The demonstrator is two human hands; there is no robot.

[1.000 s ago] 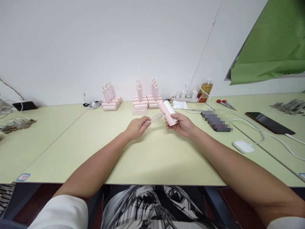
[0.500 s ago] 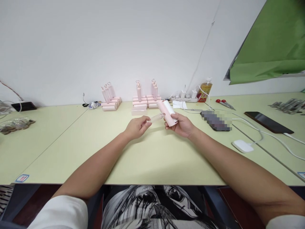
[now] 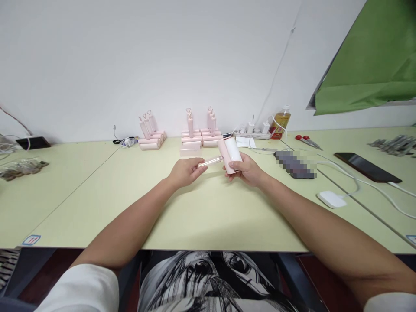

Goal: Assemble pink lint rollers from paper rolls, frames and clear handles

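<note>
Over the table, a lint roller (image 3: 233, 151) with a pink shell and a white roll is between my two hands. My right hand (image 3: 249, 170) wraps round its roller head, with the thumb across the front. The fingers of my left hand (image 3: 186, 172) pinch the end of its clear handle (image 3: 212, 161), which points left and slightly down from the pink shell. Further back, several similar pink lint rollers (image 3: 191, 141) stand in rows with their handles up. Another group of pink rollers (image 3: 151, 142) stands to their left.
On the right lie a dark phone (image 3: 367, 167), a partly blurred-out device (image 3: 294, 165), a white charger (image 3: 331, 199) with cables, and a red-handled tool (image 3: 304, 139). A drink bottle (image 3: 280, 125) stands near the wall beside a power strip (image 3: 256, 134). Bagged small parts (image 3: 24, 168) lie far left.
The roller head has turned in my right hand, so more of the white roll faces me. My right thumb now lies across its front. The handle sits slightly less tilted.
</note>
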